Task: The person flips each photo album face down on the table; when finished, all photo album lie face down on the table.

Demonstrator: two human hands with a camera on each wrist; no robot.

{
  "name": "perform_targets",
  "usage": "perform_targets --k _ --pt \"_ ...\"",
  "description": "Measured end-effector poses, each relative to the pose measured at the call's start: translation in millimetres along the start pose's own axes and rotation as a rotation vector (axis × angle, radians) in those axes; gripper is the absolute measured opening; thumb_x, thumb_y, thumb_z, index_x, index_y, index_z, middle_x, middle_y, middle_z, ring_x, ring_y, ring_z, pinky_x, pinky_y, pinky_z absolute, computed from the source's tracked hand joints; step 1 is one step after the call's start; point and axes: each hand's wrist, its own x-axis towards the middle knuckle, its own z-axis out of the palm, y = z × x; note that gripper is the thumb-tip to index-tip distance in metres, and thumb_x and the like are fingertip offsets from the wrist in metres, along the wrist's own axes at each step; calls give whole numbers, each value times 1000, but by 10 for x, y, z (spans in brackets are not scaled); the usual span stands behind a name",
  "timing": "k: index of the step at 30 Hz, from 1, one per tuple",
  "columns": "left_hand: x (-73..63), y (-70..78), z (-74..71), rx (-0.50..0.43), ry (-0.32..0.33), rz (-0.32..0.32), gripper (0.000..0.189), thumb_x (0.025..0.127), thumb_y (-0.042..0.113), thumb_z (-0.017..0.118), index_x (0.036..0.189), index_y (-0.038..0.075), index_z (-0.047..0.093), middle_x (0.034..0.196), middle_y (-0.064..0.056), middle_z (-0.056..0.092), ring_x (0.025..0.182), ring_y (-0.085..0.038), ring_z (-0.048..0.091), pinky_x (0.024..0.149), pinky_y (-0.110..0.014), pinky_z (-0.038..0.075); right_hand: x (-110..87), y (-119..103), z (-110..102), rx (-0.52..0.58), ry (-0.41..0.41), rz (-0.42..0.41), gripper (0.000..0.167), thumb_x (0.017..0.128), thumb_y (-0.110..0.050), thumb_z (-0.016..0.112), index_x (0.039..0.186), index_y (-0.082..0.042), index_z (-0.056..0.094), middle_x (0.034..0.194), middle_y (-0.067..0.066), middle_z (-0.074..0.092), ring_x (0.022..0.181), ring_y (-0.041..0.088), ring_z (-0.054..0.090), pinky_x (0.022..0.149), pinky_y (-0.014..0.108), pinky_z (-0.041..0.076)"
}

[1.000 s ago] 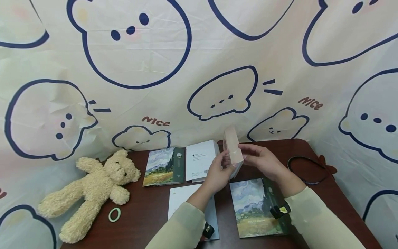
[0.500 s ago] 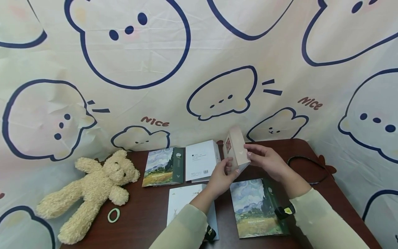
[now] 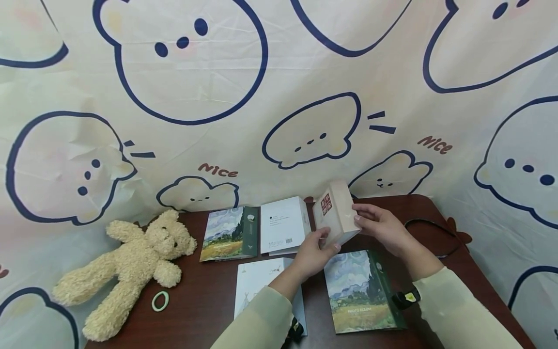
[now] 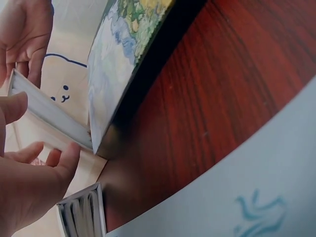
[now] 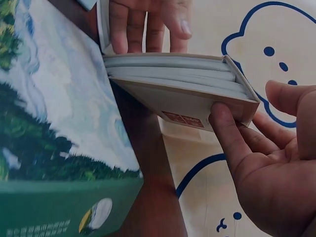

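A thick cream photo album (image 3: 333, 208) with a red square of characters on its cover stands tilted at the back of the table. The left hand (image 3: 311, 254) holds it at the lower left corner, fingers on the front cover and thumb by the bottom edge. Against the spine side lie the fingers of the right hand (image 3: 381, 228); in the right wrist view one finger (image 5: 229, 128) touches the back cover, while the thumb stands apart. White page blocks (image 5: 173, 74) show between the covers. Just in front lies a photo album with a painted landscape (image 3: 359, 295).
Left of the hands are a second landscape album (image 3: 228, 232), a white album (image 3: 283, 223) and a pale blue-white book (image 3: 255, 278) partly under the left forearm. A teddy bear (image 3: 139, 266) and green ring (image 3: 160, 301) lie farther left. A black cord loop (image 3: 429, 228) is at right.
The cream photo album has turned so its front cover, with the red characters, faces the head camera more. Both hands have shifted slightly right with it.
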Motion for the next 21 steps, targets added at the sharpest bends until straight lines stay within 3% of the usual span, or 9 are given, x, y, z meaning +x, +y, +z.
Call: perform_targets --k 13,21 --pt "-6 -2 54 121 -27 32 63 99 35 70 152 6 52 147 -14 55 131 -32 56 107 -49 48 -57 183 -132 -40 46 42 65 101 -36 69 154 -6 45 152 24 51 126 39 62 101 54 52" --pt "-5 -6 83 96 -46 7 63 99 37 71 153 10 52 149 -11 54 133 -32 55 107 -50 48 -38 354 -172 -90 109 96 71 97 -38 75 153 -6 46 151 24 51 123 38 63 97 47 57"
